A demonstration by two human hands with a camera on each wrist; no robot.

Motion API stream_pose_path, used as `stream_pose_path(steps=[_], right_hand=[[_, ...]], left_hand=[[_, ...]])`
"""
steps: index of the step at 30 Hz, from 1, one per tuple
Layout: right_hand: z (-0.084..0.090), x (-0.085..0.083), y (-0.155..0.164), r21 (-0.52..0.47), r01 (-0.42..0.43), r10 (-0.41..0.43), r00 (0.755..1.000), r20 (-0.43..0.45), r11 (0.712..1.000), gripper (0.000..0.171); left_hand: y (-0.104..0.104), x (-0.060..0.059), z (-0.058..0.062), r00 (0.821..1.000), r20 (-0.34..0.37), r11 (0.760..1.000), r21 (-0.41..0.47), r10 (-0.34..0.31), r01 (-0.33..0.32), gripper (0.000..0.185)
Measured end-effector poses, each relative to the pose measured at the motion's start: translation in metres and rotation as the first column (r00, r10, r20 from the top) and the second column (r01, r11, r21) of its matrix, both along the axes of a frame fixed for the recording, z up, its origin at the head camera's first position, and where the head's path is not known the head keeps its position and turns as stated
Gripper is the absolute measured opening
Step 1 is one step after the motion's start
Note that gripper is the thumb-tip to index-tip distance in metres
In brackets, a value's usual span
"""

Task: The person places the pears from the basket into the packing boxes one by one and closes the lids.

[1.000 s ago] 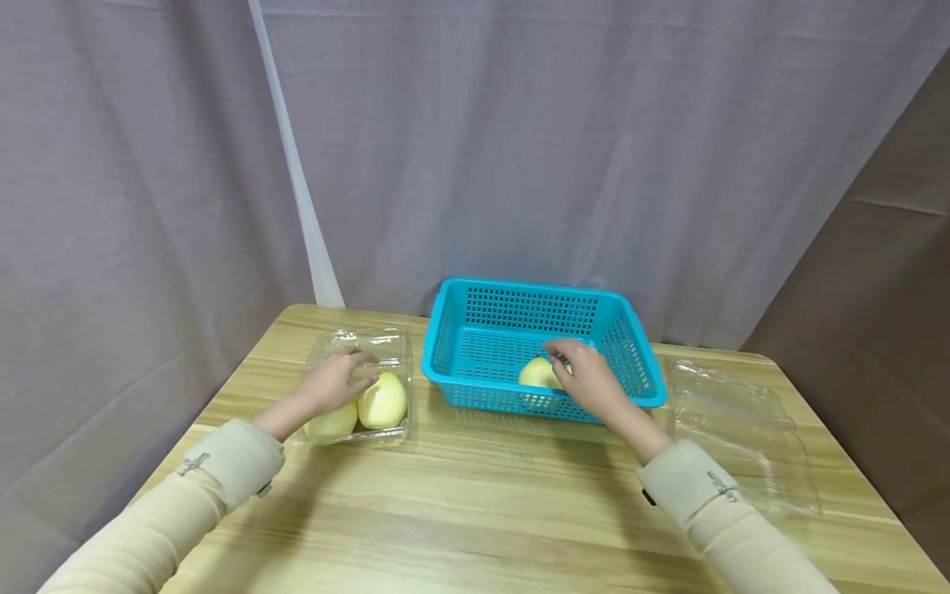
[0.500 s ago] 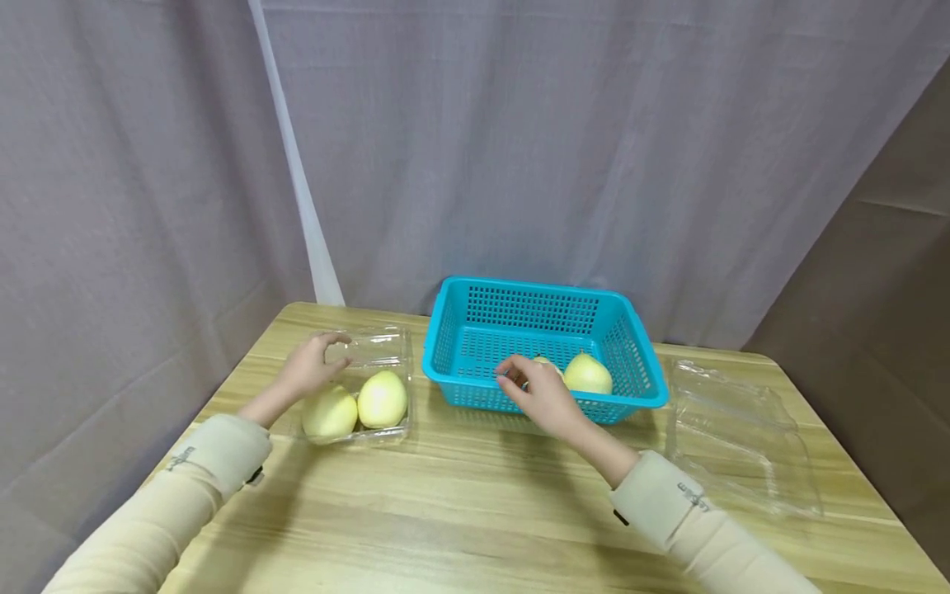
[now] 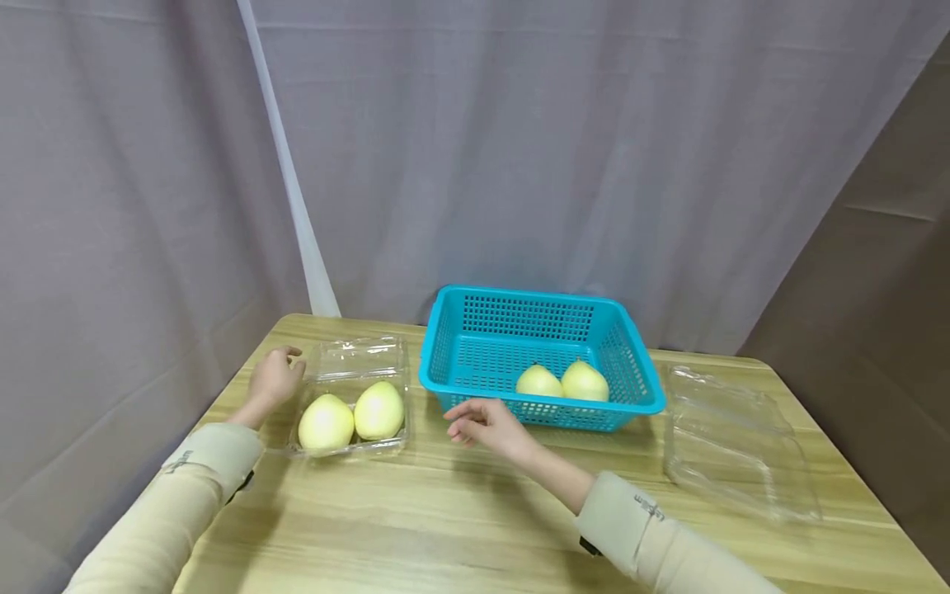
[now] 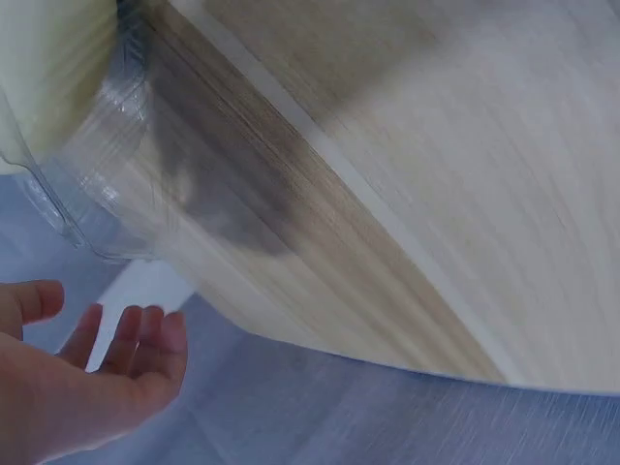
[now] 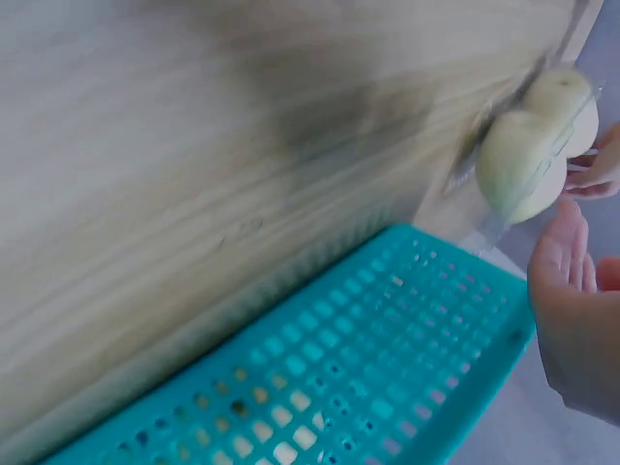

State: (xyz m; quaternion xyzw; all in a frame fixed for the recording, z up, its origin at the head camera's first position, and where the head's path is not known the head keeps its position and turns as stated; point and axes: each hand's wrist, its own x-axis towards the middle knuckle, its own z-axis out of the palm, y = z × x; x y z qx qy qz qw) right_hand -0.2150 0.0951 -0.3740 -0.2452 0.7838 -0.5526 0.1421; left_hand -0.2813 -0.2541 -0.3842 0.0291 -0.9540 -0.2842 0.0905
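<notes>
In the head view my left hand (image 3: pixel 275 379) is just left of a clear plastic box (image 3: pixel 364 356), its fingers loosely bent and holding nothing. Two pale yellow pears, a left one (image 3: pixel 326 424) and a right one (image 3: pixel 379 410), sit side by side in that box. The left wrist view shows a gap between the hand (image 4: pixel 102 383) and the box's edge (image 4: pixel 107 254). My right hand (image 3: pixel 490 425) hovers before the front left part of a turquoise basket (image 3: pixel 530 292), fingers relaxed, nothing in it. Two more pears (image 3: pixel 585 381) touch each other inside the basket, by its front wall.
A second clear plastic shell (image 3: pixel 742 450) lies on the right of the wooden table (image 3: pixel 416 520). A grey curtain (image 3: pixel 519 165) hangs right behind the table's back edge. The basket stands between the two plastic pieces, near the back.
My right hand has come out of the basket and moved left and toward me, uncovering both pears there. My left hand has moved left from above the boxed pears to beside the box.
</notes>
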Motion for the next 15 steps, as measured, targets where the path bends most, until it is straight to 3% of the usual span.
stream_pose_path(steps=[5,7,8,12,15], right_hand=[[-0.009,-0.002,-0.016,0.007,0.000,-0.002,0.985,0.175,1.000,0.031],[-0.013,-0.002,-0.023,0.010,0.023,-0.025,0.967,0.255,1.000,0.033],[-0.015,-0.002,-0.027,0.003,0.038,-0.037,0.955,0.296,0.999,0.034],[-0.023,-0.002,-0.040,-0.069,0.084,-0.046,0.902,0.428,0.994,0.036],[-0.025,-0.002,-0.047,-0.118,0.126,-0.052,0.868,0.493,0.985,0.036]], left_hand=[[-0.012,-0.017,-0.011,0.992,0.124,0.998,0.056,0.010,-0.017,0.049],[-0.025,-0.033,-0.026,0.984,0.175,0.993,0.121,-0.015,-0.007,0.054],[-0.033,-0.044,-0.036,0.981,0.192,0.989,0.149,-0.028,-0.001,0.057],[-0.073,-0.094,-0.097,0.988,0.155,0.987,0.162,-0.010,-0.015,0.063],[-0.091,-0.120,-0.129,0.987,0.160,0.987,0.157,-0.008,-0.017,0.060]])
